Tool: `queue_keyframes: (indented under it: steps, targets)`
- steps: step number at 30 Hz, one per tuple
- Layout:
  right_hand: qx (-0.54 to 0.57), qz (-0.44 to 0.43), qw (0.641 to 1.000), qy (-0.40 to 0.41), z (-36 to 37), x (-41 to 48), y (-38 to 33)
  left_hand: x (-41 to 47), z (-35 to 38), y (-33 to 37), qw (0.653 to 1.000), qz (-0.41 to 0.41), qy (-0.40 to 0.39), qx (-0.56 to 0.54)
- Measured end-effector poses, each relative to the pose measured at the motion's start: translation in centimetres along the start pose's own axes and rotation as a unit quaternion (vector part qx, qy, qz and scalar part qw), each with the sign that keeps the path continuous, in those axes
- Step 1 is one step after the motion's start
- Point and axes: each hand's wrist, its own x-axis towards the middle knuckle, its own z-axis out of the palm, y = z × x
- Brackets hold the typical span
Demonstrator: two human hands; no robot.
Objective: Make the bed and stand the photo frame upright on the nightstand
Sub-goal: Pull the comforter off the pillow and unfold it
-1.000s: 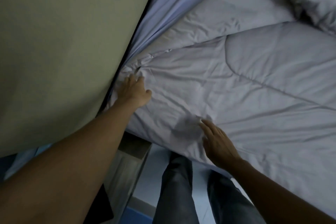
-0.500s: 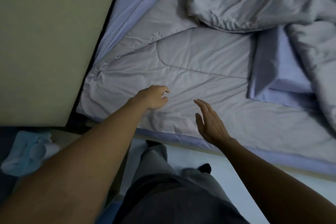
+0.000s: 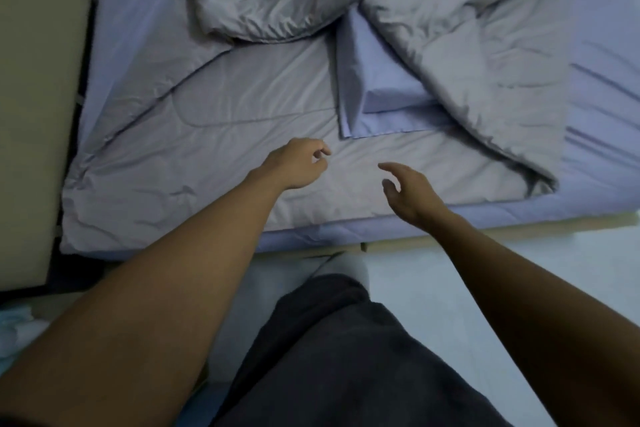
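Observation:
A grey quilted duvet [image 3: 194, 156] lies on the bed, flat near the left corner and bunched in folds toward the top and right. A folded lilac sheet or pillowcase [image 3: 384, 94] sits on it near the middle. The lilac fitted sheet [image 3: 602, 45] shows at the right and along the near edge. My left hand [image 3: 294, 163] hovers over the duvet with fingers loosely curled, holding nothing. My right hand [image 3: 412, 191] hangs beside it, fingers relaxed and apart, also empty. No photo frame or nightstand top is recognisable.
A beige headboard or wall panel [image 3: 31, 114] runs down the left side. Pale floor [image 3: 450, 288] lies in front of the bed. My dark-trousered legs [image 3: 329, 357] stand close to the bed edge. Pale blue cloth [image 3: 14, 326] lies at lower left.
Both hands have lifted off the duvet corner they were pressing and moved right along the bed. The view has swung right, revealing the bunched duvet and folded lilac cloth.

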Motion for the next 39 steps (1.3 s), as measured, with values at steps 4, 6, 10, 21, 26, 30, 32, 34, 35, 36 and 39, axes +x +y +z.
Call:
queue_keyframes:
  steps: [4,6,10,21,26,30,32,34,35,36,39]
  targets:
    - [0.106,0.071,0.989,0.072,-5.2,0.1,2.5,3.0,2.4,6.3,0.989,0.009,0.059,-0.134]
    - [0.132,0.067,0.984,0.096,-7.9,0.1,3.9,4.5,3.8,9.3,0.980,0.009,0.076,-0.183]
    - [0.198,0.049,0.969,0.138,-12.5,-0.2,7.1,7.5,6.9,14.5,0.970,0.013,0.076,-0.230]
    - [0.277,0.058,0.944,0.172,-23.9,-2.9,20.0,13.9,10.9,32.7,0.952,0.031,0.058,-0.301]
    - [0.306,0.024,0.940,0.146,-28.6,-3.5,27.9,15.0,14.1,38.4,0.938,-0.004,0.104,-0.332]
    - [0.270,0.003,0.959,0.088,-33.7,-4.2,33.2,13.5,17.0,43.2,0.920,-0.042,0.152,-0.359]
    - [0.232,-0.026,0.971,0.057,-36.0,-4.2,34.8,12.8,18.5,45.5,0.902,-0.056,0.191,-0.383]
    - [0.193,-0.058,0.979,0.026,-37.8,-3.6,35.7,12.5,19.8,47.7,0.883,-0.062,0.218,-0.410]
    - [0.177,-0.073,0.981,0.011,-38.6,-3.1,35.9,12.4,20.5,48.4,0.875,-0.065,0.228,-0.422]
    - [0.169,-0.087,0.982,-0.001,-39.2,-2.5,35.9,12.3,21.0,49.1,0.870,-0.069,0.236,-0.428]
    - [0.172,-0.115,0.978,-0.017,-40.3,-0.2,35.5,12.9,22.1,49.6,0.856,-0.087,0.265,-0.435]
